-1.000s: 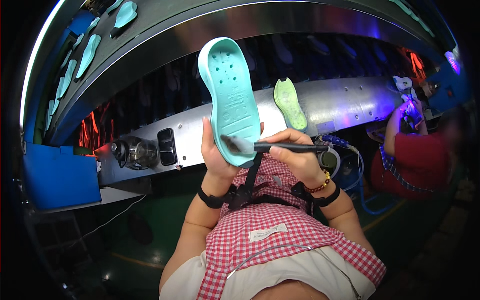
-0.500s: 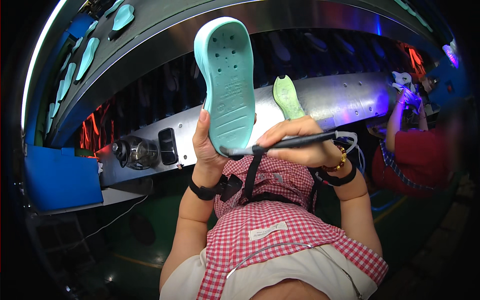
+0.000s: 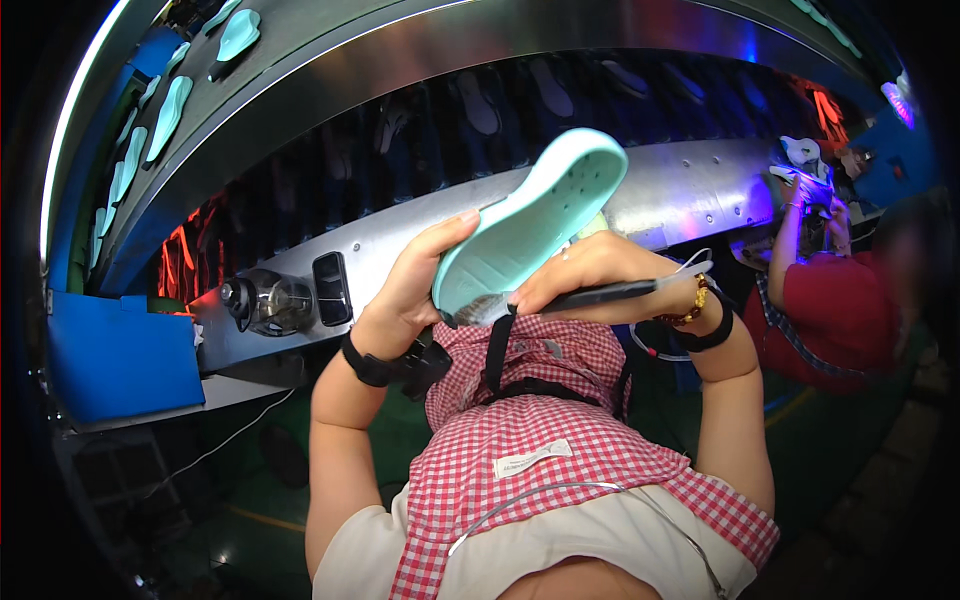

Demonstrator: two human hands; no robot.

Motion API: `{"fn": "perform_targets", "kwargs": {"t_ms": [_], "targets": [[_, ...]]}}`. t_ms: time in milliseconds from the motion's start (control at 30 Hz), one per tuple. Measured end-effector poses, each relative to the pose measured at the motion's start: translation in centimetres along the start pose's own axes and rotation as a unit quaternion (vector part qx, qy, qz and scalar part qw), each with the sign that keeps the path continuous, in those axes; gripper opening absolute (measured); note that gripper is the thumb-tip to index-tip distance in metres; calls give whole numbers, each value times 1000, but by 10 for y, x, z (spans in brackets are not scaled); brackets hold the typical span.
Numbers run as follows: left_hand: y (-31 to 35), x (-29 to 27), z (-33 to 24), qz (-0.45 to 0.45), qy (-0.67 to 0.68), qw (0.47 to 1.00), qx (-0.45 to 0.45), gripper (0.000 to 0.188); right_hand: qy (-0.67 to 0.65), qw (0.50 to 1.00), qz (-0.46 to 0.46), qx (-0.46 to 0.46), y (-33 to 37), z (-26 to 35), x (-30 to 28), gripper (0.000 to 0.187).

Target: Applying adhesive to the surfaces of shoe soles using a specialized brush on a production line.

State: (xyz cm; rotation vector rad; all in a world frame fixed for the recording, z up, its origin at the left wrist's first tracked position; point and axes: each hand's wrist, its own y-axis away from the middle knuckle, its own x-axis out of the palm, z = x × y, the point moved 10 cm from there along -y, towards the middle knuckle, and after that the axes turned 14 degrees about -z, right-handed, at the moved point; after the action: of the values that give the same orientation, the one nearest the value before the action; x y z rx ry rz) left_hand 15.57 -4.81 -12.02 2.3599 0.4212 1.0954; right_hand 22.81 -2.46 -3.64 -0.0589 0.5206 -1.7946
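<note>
Gripping the near end of a long, turquoise, foam-like shoe sole [image 3: 535,215], the left hand [image 3: 415,275] lays its thumb along the rim, its other fingers mostly hidden behind. The sole is raised in front of the shiny, silver metal table [image 3: 385,245], its pitted far end leaning to the right and its hollow face turned toward the person. Closed around a slim, black-handled brush [image 3: 605,294] with pale, dark-tipped bristles, the right hand [image 3: 600,270] brings those bristles against the sole's near end (a beaded amber bracelet [image 3: 690,305] circles that wrist). To the left on the table are a rectangular black tray [image 3: 332,290] and a clear, round pitcher with a black lid [image 3: 268,303]. Off to the right, a co-worker in a red top [image 3: 835,310] handles a white shoe-like piece [image 3: 805,160].
</note>
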Motion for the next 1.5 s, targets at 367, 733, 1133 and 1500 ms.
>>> {"fn": "perform_targets", "kwargs": {"t_ms": [367, 733, 1133, 1500], "targets": [[0, -31, 15, -55, -132, 989, -39, 39, 234, 951, 201, 37, 16, -9, 12, 20], [11, -51, 6, -98, -132, 986, 17, 41, 70, 995, 20, 71, 16, -20, -26, 21], [0, -35, 11, -62, -74, 995, 29, 42, -49, 961, -139, 233, 9, -52, -17, 16], [-11, -35, 5, -100, -148, 974, 141, 37, -75, 930, -263, 245, 1, -76, -19, 11]]}}
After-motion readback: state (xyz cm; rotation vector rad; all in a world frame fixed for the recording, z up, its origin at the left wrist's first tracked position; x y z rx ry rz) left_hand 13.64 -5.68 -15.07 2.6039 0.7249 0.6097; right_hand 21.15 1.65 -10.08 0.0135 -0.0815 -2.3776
